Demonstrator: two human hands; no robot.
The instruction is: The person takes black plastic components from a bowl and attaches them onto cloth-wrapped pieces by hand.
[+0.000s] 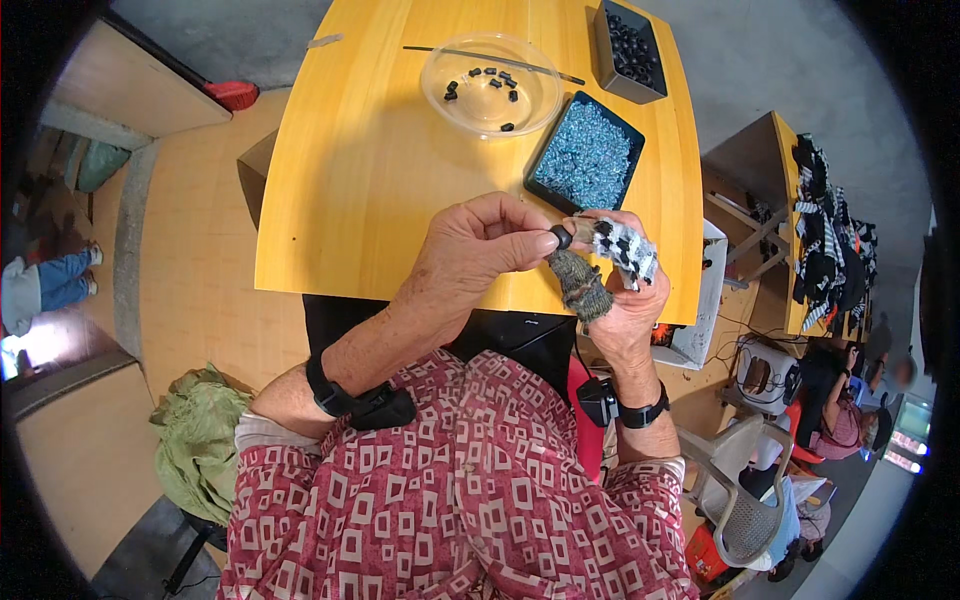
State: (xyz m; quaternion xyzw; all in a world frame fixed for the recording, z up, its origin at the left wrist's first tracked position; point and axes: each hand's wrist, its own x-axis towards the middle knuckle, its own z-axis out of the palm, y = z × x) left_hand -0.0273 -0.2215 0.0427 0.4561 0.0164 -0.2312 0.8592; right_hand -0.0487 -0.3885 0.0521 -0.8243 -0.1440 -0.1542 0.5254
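Above the near edge of the yellow table, my two hands meet over a small grey-brown, rough-textured figure [580, 285]. My right hand [638, 305] is closed around it, along with a black-and-white patterned piece [625, 248] that lies against the fingers. Thumb and forefinger of my left hand [478, 238] pinch a small round black piece [562, 237] at the figure's upper end. Whether that piece is joined to the figure I cannot tell. Just beyond the hands is a black tray [533, 185] heaped with shiny blue beads [585, 150].
On the table [350, 180], a clear round bowl [432, 100] holds several small black pieces, with a thin dark stick [545, 72] by it. A dark box [638, 90] of black parts stands far right. Right of the table are a white bin [712, 290] and a grey chair [745, 490].
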